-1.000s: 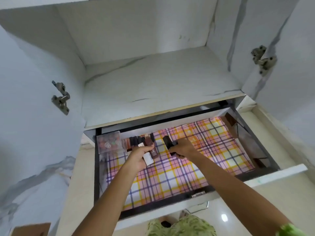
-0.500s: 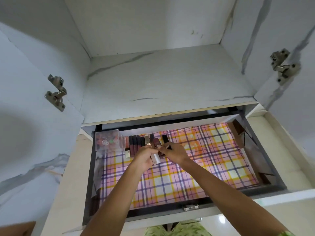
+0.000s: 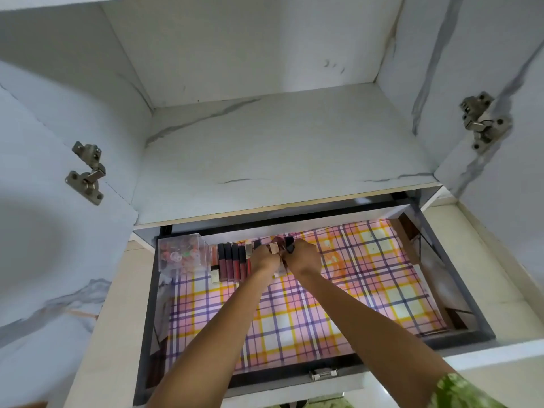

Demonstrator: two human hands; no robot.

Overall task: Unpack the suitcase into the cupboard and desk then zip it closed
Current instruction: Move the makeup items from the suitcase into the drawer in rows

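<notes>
An open drawer (image 3: 459,338) lined with pink, yellow and purple plaid paper sits below a white marbled cupboard shelf (image 3: 279,154). Along its back wall lies a row of dark red lip-gloss tubes (image 3: 232,262) beside a clear plastic box (image 3: 181,253) of small colourful items. My left hand (image 3: 265,259) and my right hand (image 3: 304,257) meet at the right end of that row. Each hand grips small cosmetic tubes: the left a pale-capped one (image 3: 273,248), the right a black-capped one (image 3: 290,245). The suitcase is out of view.
Both cupboard doors stand open, with metal hinges at the left (image 3: 86,172) and right (image 3: 482,120). The shelf above the drawer is bare. A metal latch (image 3: 323,373) sits on the drawer's front edge. A green patterned sleeve (image 3: 468,391) shows at the bottom right.
Both hands have moved back toward the drawer's rear wall and closer together, bringing their tubes to the end of the lip-gloss row. The camera has tilted and shifted slightly.
</notes>
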